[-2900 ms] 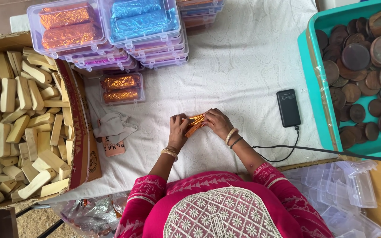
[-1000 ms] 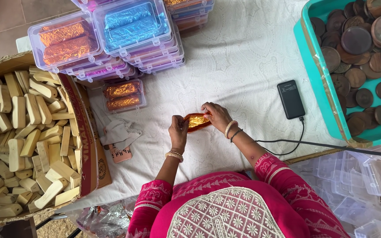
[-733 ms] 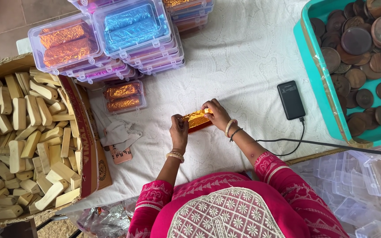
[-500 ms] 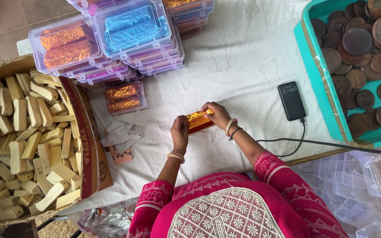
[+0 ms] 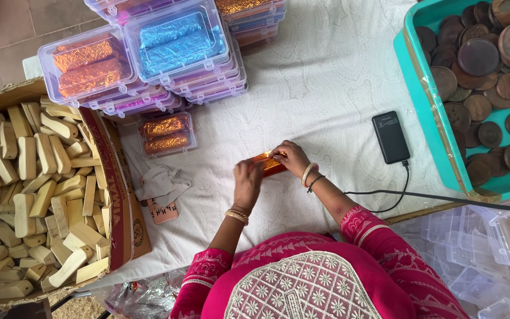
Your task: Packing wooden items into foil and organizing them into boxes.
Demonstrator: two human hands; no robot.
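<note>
L hand (image 5: pixel 247 182): gripping orange foil-wrapped block (image 5: pixel 268 165) at its 9 o'clock end.
R hand (image 5: pixel 291 158): pinching foil at 3 o'clock end.
Black power bank (image 5: pixel 390 137): approx 2 o'clock of block, apart.

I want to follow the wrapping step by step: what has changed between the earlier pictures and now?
The orange foil-wrapped block went from loose, open foil to a tight bar. The left hand slid from the block's left end over its near side, covering more of it; the right hand keeps its grip on the right end. The black power bank, clear plastic boxes and wooden blocks did not move.

Orange foil bar (image 5: pixel 268 163), white patterned cloth (image 5: pixel 320 82), teal tray (image 5: pixel 421 88)
</note>
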